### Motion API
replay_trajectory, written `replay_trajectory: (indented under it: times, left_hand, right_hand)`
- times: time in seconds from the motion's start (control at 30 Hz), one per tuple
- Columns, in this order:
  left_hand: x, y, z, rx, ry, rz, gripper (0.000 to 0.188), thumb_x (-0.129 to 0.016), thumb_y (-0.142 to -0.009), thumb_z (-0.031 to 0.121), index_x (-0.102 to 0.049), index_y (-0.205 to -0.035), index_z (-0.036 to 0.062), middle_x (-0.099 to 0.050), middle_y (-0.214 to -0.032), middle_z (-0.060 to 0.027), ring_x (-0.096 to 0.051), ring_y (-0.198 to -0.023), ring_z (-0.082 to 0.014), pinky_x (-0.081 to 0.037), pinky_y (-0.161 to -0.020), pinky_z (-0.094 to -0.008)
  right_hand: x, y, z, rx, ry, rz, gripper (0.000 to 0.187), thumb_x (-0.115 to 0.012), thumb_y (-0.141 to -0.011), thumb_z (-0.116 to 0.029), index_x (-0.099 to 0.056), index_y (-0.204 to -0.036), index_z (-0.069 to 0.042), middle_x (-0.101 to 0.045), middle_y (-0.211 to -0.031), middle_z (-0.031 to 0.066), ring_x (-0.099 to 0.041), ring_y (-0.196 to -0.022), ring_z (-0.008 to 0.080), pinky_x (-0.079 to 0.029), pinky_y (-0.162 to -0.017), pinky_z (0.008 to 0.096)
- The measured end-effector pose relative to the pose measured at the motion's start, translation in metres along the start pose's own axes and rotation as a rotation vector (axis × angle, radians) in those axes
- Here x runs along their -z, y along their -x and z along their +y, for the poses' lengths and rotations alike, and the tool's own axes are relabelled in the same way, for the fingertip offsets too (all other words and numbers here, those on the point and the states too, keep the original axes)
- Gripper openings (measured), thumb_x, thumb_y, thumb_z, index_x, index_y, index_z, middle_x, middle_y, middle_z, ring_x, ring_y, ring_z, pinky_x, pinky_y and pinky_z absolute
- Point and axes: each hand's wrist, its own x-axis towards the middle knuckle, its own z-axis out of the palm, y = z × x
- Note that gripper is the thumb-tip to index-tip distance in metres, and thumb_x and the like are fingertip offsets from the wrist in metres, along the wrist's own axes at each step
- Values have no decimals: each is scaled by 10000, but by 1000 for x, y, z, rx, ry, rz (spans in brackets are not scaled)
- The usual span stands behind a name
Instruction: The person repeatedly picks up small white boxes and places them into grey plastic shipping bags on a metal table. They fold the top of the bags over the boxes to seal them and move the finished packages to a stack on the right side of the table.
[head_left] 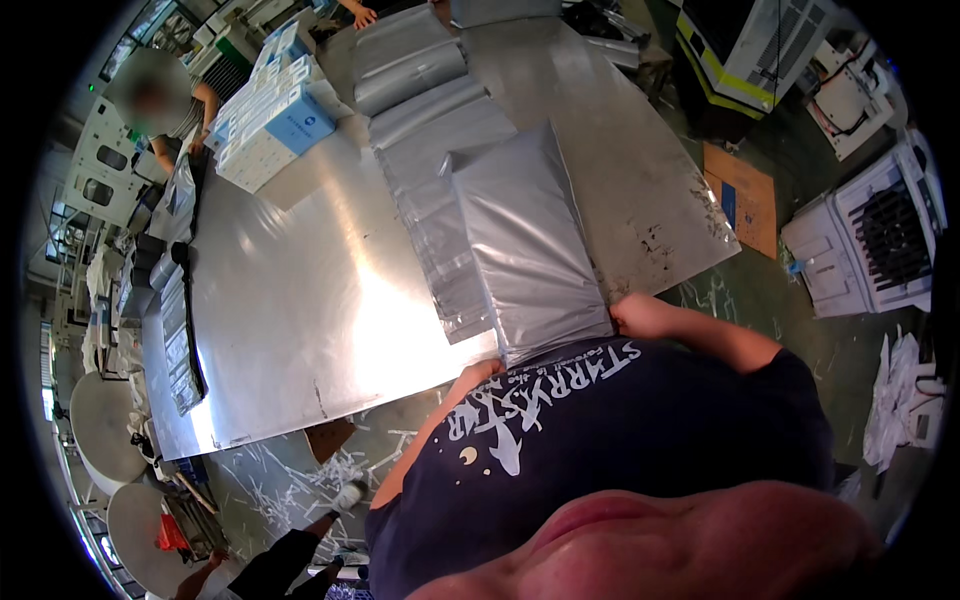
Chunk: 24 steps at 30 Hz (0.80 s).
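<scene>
The bulging silver-grey plastic bag (535,250) looks glossy and creased. The broad silver metal tabletop (290,285) shines; the dark-blue cloth T-shirt (690,430) is matt.

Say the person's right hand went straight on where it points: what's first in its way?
Most likely the near right corner of the bulging silver-grey bag. The right hand looks right at that edge, though depth and finger contact are hard to judge.

A packing workshop: ahead of the left hand (483,372), a sheet-metal worktable (285,310) bears grey plastic mailing bags (527,245) and blue-and-white cartons (298,122), 1 co-worker (165,152) beyond; right of the right hand (640,316) stands a white grilled machine (822,262); white strips (280,478) litter the floor (830,346) to either side.
</scene>
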Motion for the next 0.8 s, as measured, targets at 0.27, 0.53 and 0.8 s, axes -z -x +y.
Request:
replay_trajectory:
  times: [0.27,0.53,0.8]
  left_hand:
    - [33,-65,-17,-173,417,443,70,-584,-850,29,-537,-899,15,-573,-754,-18,-517,-693,-87,-442,-640,-251]
    - [20,-37,15,221,398,375,309,-687,-803,218,-617,-1002,-6,-649,-780,-79,-585,-685,-124,-472,-537,-290]
    - [9,-7,1,26,387,426,252,-672,-823,223,-628,-778,-21,-595,-608,-69,-538,-573,-107,-443,-555,-309]
  right_hand:
    - [76,-42,6,-132,303,44,245,-645,-733,-229,-664,-783,10,-639,-809,226,-635,-731,339,-495,-654,423]
    - [46,-44,-54,177,234,295,180,-601,-743,-254,-627,-757,-76,-631,-735,119,-618,-711,311,-482,-623,424]
    - [29,-68,-112,406,-90,133,319,-587,-821,-242,-597,-1100,-87,-661,-884,99,-642,-828,268,-494,-710,375]
